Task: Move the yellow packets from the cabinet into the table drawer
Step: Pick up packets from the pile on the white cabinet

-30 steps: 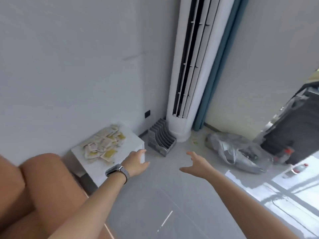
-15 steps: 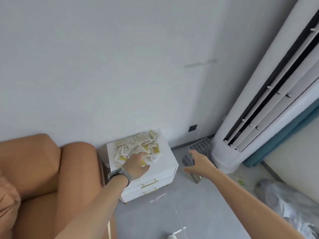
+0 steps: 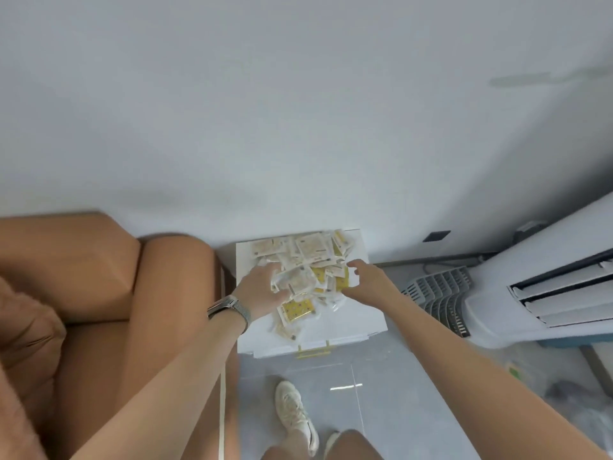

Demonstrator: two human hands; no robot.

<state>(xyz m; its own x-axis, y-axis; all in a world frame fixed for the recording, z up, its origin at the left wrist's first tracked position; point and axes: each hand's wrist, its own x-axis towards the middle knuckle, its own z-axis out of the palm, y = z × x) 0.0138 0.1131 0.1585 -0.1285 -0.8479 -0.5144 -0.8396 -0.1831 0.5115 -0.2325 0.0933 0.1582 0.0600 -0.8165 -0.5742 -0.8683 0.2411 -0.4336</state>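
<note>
A pale wall [image 3: 298,111] rises beyond both my hands and fills the upper part of what I see. To the left of my left arm sits a tan sofa [image 3: 83,293], its rounded armrest just beside the cabinet. Off to the right of my right arm stands a tall white air conditioner [image 3: 547,293], and between it and my right hand a grey slotted file rack [image 3: 441,293] rests on the floor. The grey tiled floor [image 3: 381,393] spreads below my forearms. Directly under my hands is the white cabinet [image 3: 348,330], its top surface carrying the heap of yellow packets [image 3: 308,260], with gold drawer handles [image 3: 313,351] showing on its front, nearer to me than my hands. The packets lie loose and overlapping, mostly between and beyond my hands, with a few strewn nearer to me. My left hand [image 3: 262,290] rests on the left side of the heap, fingers curved down into the packets; I cannot tell whether it grips any. My right hand [image 3: 363,280] hovers at the heap's right edge, fingers spread and loosely bent, holding nothing that I can see. A watch [image 3: 229,308] wraps my left wrist. Below my arms, my pale sneaker [image 3: 295,416] stands on the floor.
</note>
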